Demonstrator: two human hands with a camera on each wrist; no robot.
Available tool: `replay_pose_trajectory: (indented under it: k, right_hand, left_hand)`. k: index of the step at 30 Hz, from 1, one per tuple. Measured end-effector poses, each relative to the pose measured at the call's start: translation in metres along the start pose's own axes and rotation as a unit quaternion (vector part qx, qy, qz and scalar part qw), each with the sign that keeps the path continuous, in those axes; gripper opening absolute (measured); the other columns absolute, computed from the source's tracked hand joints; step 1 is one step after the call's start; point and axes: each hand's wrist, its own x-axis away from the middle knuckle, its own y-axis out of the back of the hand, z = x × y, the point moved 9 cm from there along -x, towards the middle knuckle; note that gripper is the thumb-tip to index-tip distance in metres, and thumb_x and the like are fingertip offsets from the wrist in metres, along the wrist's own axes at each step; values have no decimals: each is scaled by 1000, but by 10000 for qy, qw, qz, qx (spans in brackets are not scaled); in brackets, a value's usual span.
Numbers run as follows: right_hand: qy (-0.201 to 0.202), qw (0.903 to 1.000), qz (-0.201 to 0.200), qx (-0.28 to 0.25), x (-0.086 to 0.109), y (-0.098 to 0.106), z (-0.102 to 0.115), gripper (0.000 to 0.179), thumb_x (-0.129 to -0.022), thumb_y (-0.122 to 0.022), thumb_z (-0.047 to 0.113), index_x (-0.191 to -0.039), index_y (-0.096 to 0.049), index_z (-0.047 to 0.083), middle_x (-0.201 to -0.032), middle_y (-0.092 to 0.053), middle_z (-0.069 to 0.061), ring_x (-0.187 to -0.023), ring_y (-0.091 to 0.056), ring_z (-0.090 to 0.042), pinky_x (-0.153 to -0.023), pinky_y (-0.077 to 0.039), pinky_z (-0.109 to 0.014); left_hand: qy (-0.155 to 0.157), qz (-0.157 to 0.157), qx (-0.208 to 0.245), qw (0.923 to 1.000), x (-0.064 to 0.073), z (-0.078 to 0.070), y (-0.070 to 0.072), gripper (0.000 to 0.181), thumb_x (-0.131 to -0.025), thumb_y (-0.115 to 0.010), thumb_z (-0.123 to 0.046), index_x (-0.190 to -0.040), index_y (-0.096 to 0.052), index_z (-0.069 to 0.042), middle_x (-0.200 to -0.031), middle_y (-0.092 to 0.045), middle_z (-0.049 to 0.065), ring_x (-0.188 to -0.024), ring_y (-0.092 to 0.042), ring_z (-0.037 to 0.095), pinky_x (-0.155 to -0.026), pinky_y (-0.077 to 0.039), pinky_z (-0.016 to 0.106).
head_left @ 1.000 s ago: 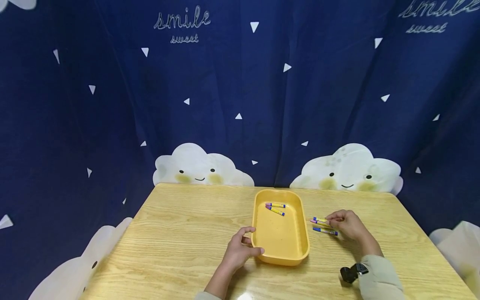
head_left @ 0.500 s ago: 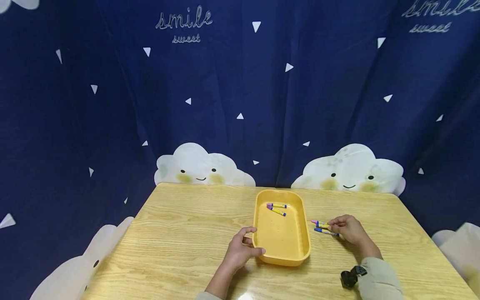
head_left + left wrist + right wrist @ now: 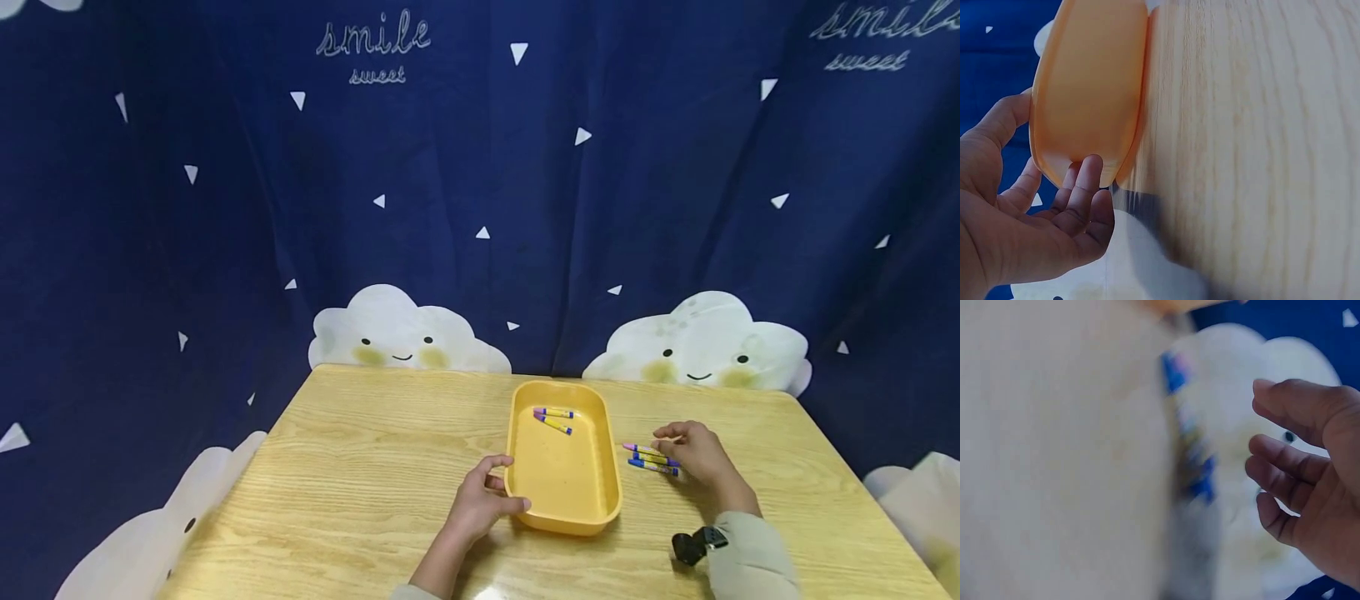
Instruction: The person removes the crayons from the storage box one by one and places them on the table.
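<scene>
My left hand (image 3: 480,500) grips the near left corner of a yellow plastic tray (image 3: 558,479), thumb and fingers against its rim; the left wrist view shows the same hold. Inside the tray, near its far end, two purple-tipped crayons (image 3: 555,424) lie close together. Right of the tray a pink-tipped crayon (image 3: 637,448), a purple-tipped crayon (image 3: 655,459) and a blue crayon (image 3: 653,468) lie side by side on the table. My right hand (image 3: 701,454) hovers just by their right ends. In the right wrist view its fingers (image 3: 1279,450) are apart, holding nothing; the crayons there are blurred.
The light wooden table (image 3: 375,450) reaches back to a dark blue curtain (image 3: 420,183) printed with clouds and triangles. A black device (image 3: 697,544) sits at my right sleeve (image 3: 750,558).
My right hand has moved a crayon from the far side of the pink-tipped one to between it and the blue one, then let go. The left hand keeps its hold on the tray.
</scene>
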Motion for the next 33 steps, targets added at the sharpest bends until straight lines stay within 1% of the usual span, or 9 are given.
replay_pose_trajectory:
  k: [1, 4, 8, 13, 17, 19, 27, 29, 33]
  right_hand:
    - [-20, 10000, -49, 12, -2, 2, 7, 26, -87, -66, 16, -104, -66, -4, -98, -62, -16, -84, -58, -29, -66, -49, -43]
    - [35, 9998, -41, -179, -7, 5, 32, 29, -87, -65, 18, -106, -65, -4, -101, -61, -18, -81, -57, -26, -64, -49, -39]
    - [288, 9987, 62, -422, -18, 3, 59, 29, -87, -67, 19, -106, -65, -2, -100, -63, -16, -82, -58, -24, -66, -47, -35]
    - [497, 9958, 153, -749, -31, -6, 80, 33, -87, -67, 20, -109, -64, -4, -104, -63, -17, -85, -59, -24, -69, -47, -33]
    - [781, 9926, 132, -920, -41, -11, 97, 31, -86, -68, 15, -108, -63, -6, -103, -63, -19, -83, -60, -23, -70, -48, -32]
    - [872, 9910, 158, -1004, -46, -15, 104, 30, -86, -68, 14, -107, -64, -6, -100, -64, -17, -82, -60, -22, -70, -48, -31]
    - [885, 9834, 227, -1568, -62, -37, 115, 28, -84, -68, 7, -107, -64, -9, -95, -65, -14, -76, -56, -16, -66, -47, -25]
    - [833, 9809, 187, -1748, -66, -45, 116, 26, -84, -68, 5, -106, -64, -9, -94, -65, -14, -75, -56, -15, -65, -47, -23]
    - [763, 9796, 237, -1842, -71, -63, 120, 24, -83, -68, 6, -102, -66, -8, -91, -65, -13, -73, -55, -15, -64, -46, -24]
  left_hand:
    - [2, 12, 22, 10000, 0, 0, 0, 65, -66, -83, -8, -124, -54, -11, -96, -47, 14, -81, -46, 24, -60, -43, 32]
    - [2, 3, 76, 10000, 1, 0, 1, 65, -65, -83, -7, -124, -54, -11, -96, -47, 14, -82, -46, 24, -60, -43, 32]
    - [-5, -48, 77, 10000, 1, 0, 2, 65, -65, -83, -7, -123, -55, -12, -95, -48, 13, -82, -46, 23, -60, -43, 32]
    - [-13, -46, 46, 10000, 1, 0, 3, 65, -64, -84, -8, -123, -55, -12, -94, -47, 12, -81, -46, 23, -60, -43, 32]
    - [-23, -47, 54, 10000, 1, 0, 3, 65, -64, -83, -8, -122, -55, -12, -95, -48, 13, -82, -46, 24, -60, -43, 32]
    - [-17, -65, 40, 10000, 1, 0, 3, 65, -64, -84, -7, -122, -55, -12, -95, -48, 13, -81, -46, 23, -60, -43, 32]
    - [-3, -51, 13, 10000, 2, -1, 2, 66, -65, -83, -6, -123, -54, -13, -96, -48, 13, -82, -46, 23, -60, -43, 32]
    - [-20, -27, 19, 10000, 2, -1, 2, 65, -65, -83, -7, -123, -54, -12, -95, -47, 13, -82, -46, 23, -60, -43, 32]
    - [-48, -16, 50, 10000, 2, -2, 2, 65, -64, -84, -8, -122, -55, -12, -95, -47, 13, -82, -46, 23, -60, -43, 32]
